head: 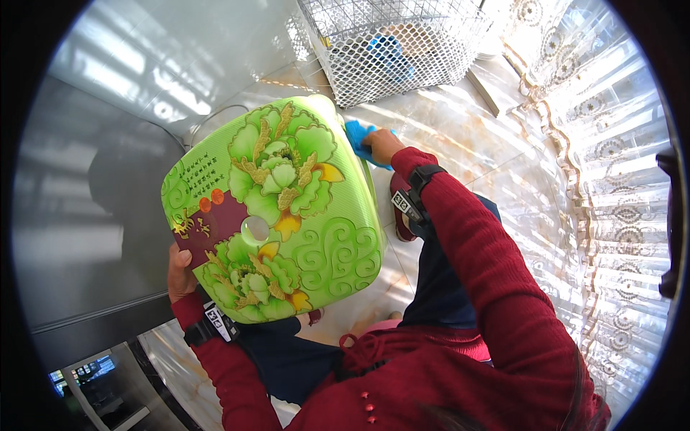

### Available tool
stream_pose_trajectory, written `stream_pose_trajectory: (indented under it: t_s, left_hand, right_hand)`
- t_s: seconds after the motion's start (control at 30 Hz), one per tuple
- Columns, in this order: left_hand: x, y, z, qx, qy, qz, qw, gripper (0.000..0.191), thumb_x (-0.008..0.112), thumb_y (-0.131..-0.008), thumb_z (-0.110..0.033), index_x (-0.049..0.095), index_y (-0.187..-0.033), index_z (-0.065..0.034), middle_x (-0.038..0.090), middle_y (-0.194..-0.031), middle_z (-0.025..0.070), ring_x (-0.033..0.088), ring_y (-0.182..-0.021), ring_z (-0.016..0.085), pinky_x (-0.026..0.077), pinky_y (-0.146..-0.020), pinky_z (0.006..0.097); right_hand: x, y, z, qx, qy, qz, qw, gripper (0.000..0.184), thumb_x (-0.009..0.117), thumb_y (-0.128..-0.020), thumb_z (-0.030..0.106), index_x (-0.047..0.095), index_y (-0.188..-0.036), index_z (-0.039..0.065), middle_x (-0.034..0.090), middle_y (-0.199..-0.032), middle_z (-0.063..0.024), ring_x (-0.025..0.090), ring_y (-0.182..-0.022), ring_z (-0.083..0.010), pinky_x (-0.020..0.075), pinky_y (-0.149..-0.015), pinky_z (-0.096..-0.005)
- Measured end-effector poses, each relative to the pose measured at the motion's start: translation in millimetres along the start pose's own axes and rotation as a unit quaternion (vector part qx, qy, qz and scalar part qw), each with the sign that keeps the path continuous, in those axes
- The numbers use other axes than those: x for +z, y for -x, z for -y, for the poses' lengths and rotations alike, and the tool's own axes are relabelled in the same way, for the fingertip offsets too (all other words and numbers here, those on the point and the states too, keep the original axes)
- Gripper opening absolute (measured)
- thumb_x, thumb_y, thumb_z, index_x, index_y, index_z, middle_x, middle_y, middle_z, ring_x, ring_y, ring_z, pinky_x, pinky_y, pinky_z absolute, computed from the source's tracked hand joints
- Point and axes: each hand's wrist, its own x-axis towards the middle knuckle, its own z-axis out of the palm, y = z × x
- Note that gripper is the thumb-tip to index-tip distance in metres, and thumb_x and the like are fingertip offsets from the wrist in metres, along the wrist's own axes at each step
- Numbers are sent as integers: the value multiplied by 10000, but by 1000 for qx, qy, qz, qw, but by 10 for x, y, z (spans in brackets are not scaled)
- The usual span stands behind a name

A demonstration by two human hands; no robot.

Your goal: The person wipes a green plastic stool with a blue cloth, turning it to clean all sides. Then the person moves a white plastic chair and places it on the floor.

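A green plastic stool [329,207] with a rounded square top fills the space in front of my body. Large peonies, scrolls and some writing decorate the top, and a round hole shows near its middle. My left hand [180,272] grips the stool's left edge, thumb on top and fingers mostly hidden beneath. On the far right side, my right hand [384,145] holds a blue cloth [358,141] against or close beside the stool's rim; contact is hard to tell. The stool's underside is hidden from me.
A wire basket [399,64] with white mesh and blue items inside stands on the marble-look floor [453,124] ahead. Sheer patterned curtains [604,215] hang along the right. A dark glossy panel [70,215] lies at left, with a thin cable [207,116] nearby.
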Motion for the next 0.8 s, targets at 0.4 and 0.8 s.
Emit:
stream_pose_trajectory:
  t_s: [0.4,0.8]
  left_hand:
    - [-4,-5,-30,-14,-1,15,1000,642,612,-715,-361,491,-1178,68,583,-1126,144,592,-984,216,461,-871,328]
    - [14,-32,-69,-27,-17,18,999,598,572,-765,-358,500,-1202,44,593,-1129,123,584,-1006,181,444,-891,294]
  right_hand:
    - [-1030,-96,210,-40,-155,-224,961,286,591,-718,28,695,-958,143,661,-840,-159,649,-731,-304,527,-708,-331]
    - [-1977,706,1394,-274,-342,-59,897,297,596,-822,-22,664,-1081,105,677,-997,-63,640,-912,-154,515,-843,-304]
